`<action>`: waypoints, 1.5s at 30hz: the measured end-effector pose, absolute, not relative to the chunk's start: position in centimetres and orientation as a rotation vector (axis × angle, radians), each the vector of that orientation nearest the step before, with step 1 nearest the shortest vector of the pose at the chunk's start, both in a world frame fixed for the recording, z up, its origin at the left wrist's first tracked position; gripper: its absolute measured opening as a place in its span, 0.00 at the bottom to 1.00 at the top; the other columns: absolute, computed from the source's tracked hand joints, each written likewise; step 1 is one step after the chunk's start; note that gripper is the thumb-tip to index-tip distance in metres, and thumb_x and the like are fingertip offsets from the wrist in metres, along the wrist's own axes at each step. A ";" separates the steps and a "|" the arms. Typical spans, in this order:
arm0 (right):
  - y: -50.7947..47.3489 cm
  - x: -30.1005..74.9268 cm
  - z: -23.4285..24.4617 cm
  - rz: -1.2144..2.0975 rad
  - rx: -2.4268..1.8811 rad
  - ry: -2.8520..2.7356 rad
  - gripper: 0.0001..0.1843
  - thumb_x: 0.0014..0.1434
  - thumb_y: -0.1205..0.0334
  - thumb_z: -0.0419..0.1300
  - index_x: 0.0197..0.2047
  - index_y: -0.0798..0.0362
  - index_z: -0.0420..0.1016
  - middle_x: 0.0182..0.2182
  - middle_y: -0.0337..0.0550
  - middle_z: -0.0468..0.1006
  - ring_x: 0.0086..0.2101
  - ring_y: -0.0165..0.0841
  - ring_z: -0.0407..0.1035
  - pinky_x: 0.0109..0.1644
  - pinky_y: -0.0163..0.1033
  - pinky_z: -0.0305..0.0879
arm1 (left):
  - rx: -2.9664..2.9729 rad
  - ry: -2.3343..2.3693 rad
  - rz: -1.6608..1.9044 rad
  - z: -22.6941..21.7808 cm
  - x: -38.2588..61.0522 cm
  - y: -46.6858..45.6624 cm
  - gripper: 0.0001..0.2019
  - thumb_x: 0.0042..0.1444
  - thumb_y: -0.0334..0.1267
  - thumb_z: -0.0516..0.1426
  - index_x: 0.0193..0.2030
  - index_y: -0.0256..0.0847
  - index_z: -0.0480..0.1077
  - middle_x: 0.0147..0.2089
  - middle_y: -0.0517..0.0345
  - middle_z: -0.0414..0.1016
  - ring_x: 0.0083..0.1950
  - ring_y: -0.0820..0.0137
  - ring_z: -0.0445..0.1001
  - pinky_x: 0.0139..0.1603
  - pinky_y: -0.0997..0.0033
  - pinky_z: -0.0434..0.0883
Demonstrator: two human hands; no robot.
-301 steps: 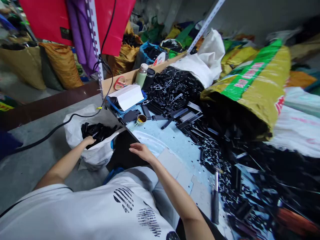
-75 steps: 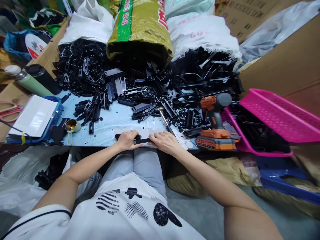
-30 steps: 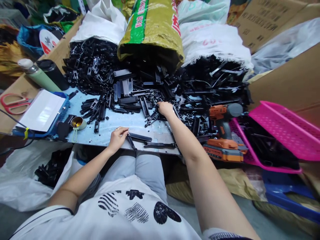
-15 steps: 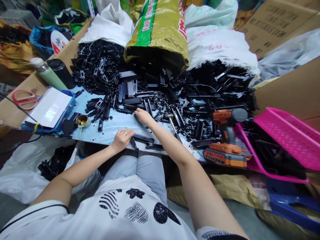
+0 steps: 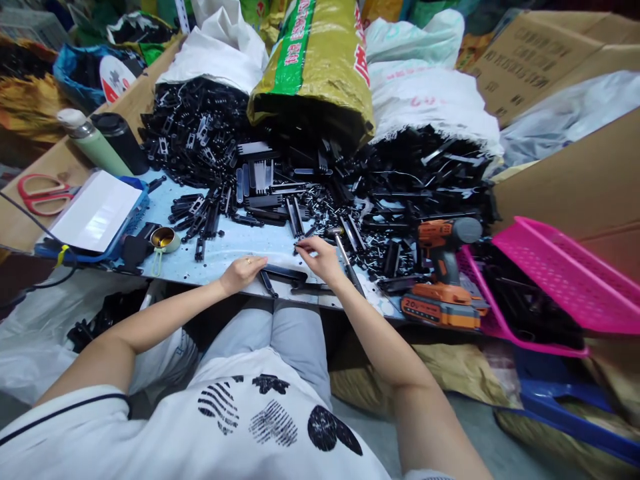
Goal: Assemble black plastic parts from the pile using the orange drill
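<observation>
My left hand (image 5: 244, 273) is closed at the table's front edge, its fingertips pressed on the near end of a long black bar (image 5: 286, 273). A shorter black piece (image 5: 269, 285) angles down from that same end. Just beyond the bar's other end, my right hand (image 5: 320, 259) hovers in a pinch. Something small and dark shows at its fingertips, too tiny to name. Another black bar (image 5: 313, 289) lies below that hand. Close by on the right is a hammer (image 5: 346, 257), beside loose small metal pins (image 5: 320, 200).
Sacks spill black parts (image 5: 195, 133) along the back. An orange cordless drill (image 5: 443, 273) stands at right, before a pink basket (image 5: 560, 280). On the left are scissors (image 5: 45, 195), a gold-lined cup (image 5: 165, 240), a green bottle (image 5: 95, 143) and a blue tray (image 5: 140, 200).
My right hand has drawn back from the black parts pile toward me and to the right, now pinching near the bar. The left hand stays almost in place.
</observation>
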State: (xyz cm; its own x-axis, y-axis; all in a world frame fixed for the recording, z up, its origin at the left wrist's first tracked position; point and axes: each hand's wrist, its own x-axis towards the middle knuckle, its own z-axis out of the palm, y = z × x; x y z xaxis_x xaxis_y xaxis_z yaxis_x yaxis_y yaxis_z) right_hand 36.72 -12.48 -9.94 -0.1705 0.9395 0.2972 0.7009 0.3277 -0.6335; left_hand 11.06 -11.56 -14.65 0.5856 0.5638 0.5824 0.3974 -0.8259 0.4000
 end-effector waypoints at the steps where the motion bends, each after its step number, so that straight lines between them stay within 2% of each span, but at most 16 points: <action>1: -13.9 37.4 -9.8 0.512 -1.434 -1.888 0.10 0.60 0.57 0.54 0.38 0.53 0.72 0.34 0.44 0.75 0.33 0.31 0.70 0.40 0.36 0.67 | 2.594 0.795 1.069 -14.7 11.1 -11.7 0.13 0.64 0.33 0.48 0.49 0.37 0.70 0.45 0.47 0.77 0.47 0.67 0.76 0.48 0.64 0.75; 6: -17.6 39.1 -9.4 0.608 -1.505 -1.885 0.08 0.57 0.59 0.55 0.33 0.52 0.74 0.31 0.44 0.76 0.31 0.32 0.71 0.35 0.36 0.68 | 2.582 0.876 1.019 -14.4 11.7 -12.5 0.15 0.64 0.32 0.46 0.53 0.38 0.69 0.47 0.45 0.76 0.49 0.66 0.75 0.49 0.62 0.74; 12: -17.4 39.3 -8.4 0.537 -1.529 -2.127 0.07 0.55 0.66 0.54 0.31 0.53 0.74 0.30 0.43 0.75 0.30 0.30 0.70 0.37 0.35 0.67 | 2.594 0.992 1.008 -13.7 11.9 -13.1 0.15 0.64 0.34 0.48 0.53 0.39 0.68 0.46 0.47 0.76 0.46 0.65 0.75 0.47 0.62 0.73; 16: -17.1 39.4 -7.8 0.538 -1.553 -2.226 0.08 0.54 0.68 0.55 0.32 0.55 0.75 0.30 0.44 0.75 0.29 0.30 0.70 0.37 0.34 0.66 | 2.689 1.014 1.150 -12.8 13.0 -14.1 0.14 0.62 0.34 0.51 0.52 0.40 0.68 0.50 0.45 0.73 0.54 0.60 0.70 0.53 0.56 0.67; 19: -17.0 39.3 -8.5 0.529 -1.527 -2.385 0.09 0.57 0.68 0.54 0.35 0.55 0.76 0.33 0.45 0.75 0.32 0.31 0.70 0.39 0.34 0.66 | 2.823 0.774 1.022 -12.0 15.4 -14.9 0.14 0.61 0.35 0.52 0.53 0.40 0.67 0.50 0.47 0.72 0.57 0.60 0.66 0.57 0.55 0.62; 22: -17.6 39.7 -10.8 0.526 -1.422 -2.378 0.12 0.62 0.63 0.52 0.42 0.53 0.76 0.40 0.49 0.75 0.39 0.33 0.71 0.44 0.37 0.67 | 2.824 0.751 0.631 -11.6 18.3 -15.1 0.20 0.60 0.44 0.53 0.55 0.36 0.64 0.53 0.42 0.70 0.58 0.56 0.64 0.58 0.53 0.59; 25: -18.4 40.9 -13.7 0.512 -1.279 -2.254 0.18 0.62 0.55 0.55 0.53 0.51 0.71 0.49 0.51 0.71 0.47 0.35 0.68 0.51 0.42 0.66 | 2.747 0.840 0.336 -11.9 20.0 -14.6 0.27 0.55 0.54 0.55 0.52 0.33 0.64 0.49 0.40 0.70 0.53 0.54 0.66 0.53 0.54 0.61; 28: -19.0 42.4 -15.2 0.526 -1.219 -2.283 0.25 0.60 0.51 0.57 0.58 0.50 0.67 0.47 0.50 0.72 0.47 0.35 0.68 0.51 0.43 0.66 | 2.723 0.803 0.307 -12.3 20.2 -14.2 0.29 0.53 0.57 0.55 0.51 0.33 0.65 0.46 0.42 0.70 0.49 0.55 0.67 0.50 0.56 0.63; 30: -19.0 42.9 -15.1 0.519 -1.207 -2.367 0.25 0.60 0.51 0.56 0.59 0.50 0.66 0.47 0.50 0.73 0.47 0.36 0.68 0.51 0.44 0.66 | 2.722 0.778 0.416 -12.4 19.6 -14.5 0.29 0.53 0.56 0.56 0.52 0.32 0.65 0.48 0.42 0.70 0.51 0.56 0.67 0.52 0.56 0.62; 32: -18.8 42.5 -14.3 0.428 -1.230 -2.402 0.24 0.62 0.52 0.55 0.59 0.49 0.66 0.50 0.51 0.72 0.49 0.37 0.67 0.52 0.46 0.65 | 2.722 0.809 0.546 -12.4 18.5 -15.6 0.24 0.57 0.51 0.54 0.51 0.34 0.67 0.49 0.43 0.71 0.53 0.57 0.67 0.53 0.57 0.62; 34: -18.4 40.7 -13.3 0.275 -1.261 -2.333 0.22 0.63 0.54 0.53 0.59 0.50 0.66 0.51 0.52 0.71 0.50 0.39 0.66 0.52 0.47 0.64 | 2.682 1.050 0.587 -12.4 17.2 -17.0 0.17 0.60 0.47 0.50 0.44 0.36 0.71 0.44 0.44 0.73 0.51 0.58 0.69 0.51 0.58 0.63; 37: -17.1 36.2 -12.3 0.178 -1.171 -2.292 0.24 0.64 0.53 0.51 0.60 0.52 0.64 0.54 0.55 0.69 0.52 0.40 0.64 0.54 0.48 0.63 | 2.454 1.611 0.369 -12.2 16.0 -18.9 0.20 0.61 0.47 0.48 0.33 0.36 0.74 0.34 0.44 0.74 0.41 0.58 0.73 0.42 0.61 0.66; 40: -15.9 32.2 -12.1 0.285 -1.094 -2.396 0.26 0.65 0.49 0.48 0.62 0.51 0.62 0.57 0.54 0.66 0.53 0.41 0.64 0.54 0.48 0.63 | 2.217 1.825 0.123 -11.8 16.4 -19.4 0.19 0.60 0.47 0.49 0.37 0.36 0.76 0.35 0.45 0.76 0.38 0.59 0.75 0.38 0.64 0.67; 45: -15.8 31.1 -13.1 0.448 -1.150 -2.316 0.26 0.67 0.53 0.44 0.65 0.50 0.56 0.51 0.50 0.70 0.50 0.36 0.66 0.54 0.44 0.65 | 2.051 1.867 0.068 -11.2 17.9 -18.5 0.17 0.60 0.41 0.48 0.40 0.35 0.76 0.38 0.44 0.78 0.40 0.59 0.77 0.40 0.65 0.68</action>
State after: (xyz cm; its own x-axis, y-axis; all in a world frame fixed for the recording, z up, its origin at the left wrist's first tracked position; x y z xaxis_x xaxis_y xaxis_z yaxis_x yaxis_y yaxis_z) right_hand 31.08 -15.76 -13.07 -0.5101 0.8073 0.2969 0.6383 0.5866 -0.4984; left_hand 17.94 -18.50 -11.25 0.1234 0.9706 -0.2065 0.9529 -0.0579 0.2976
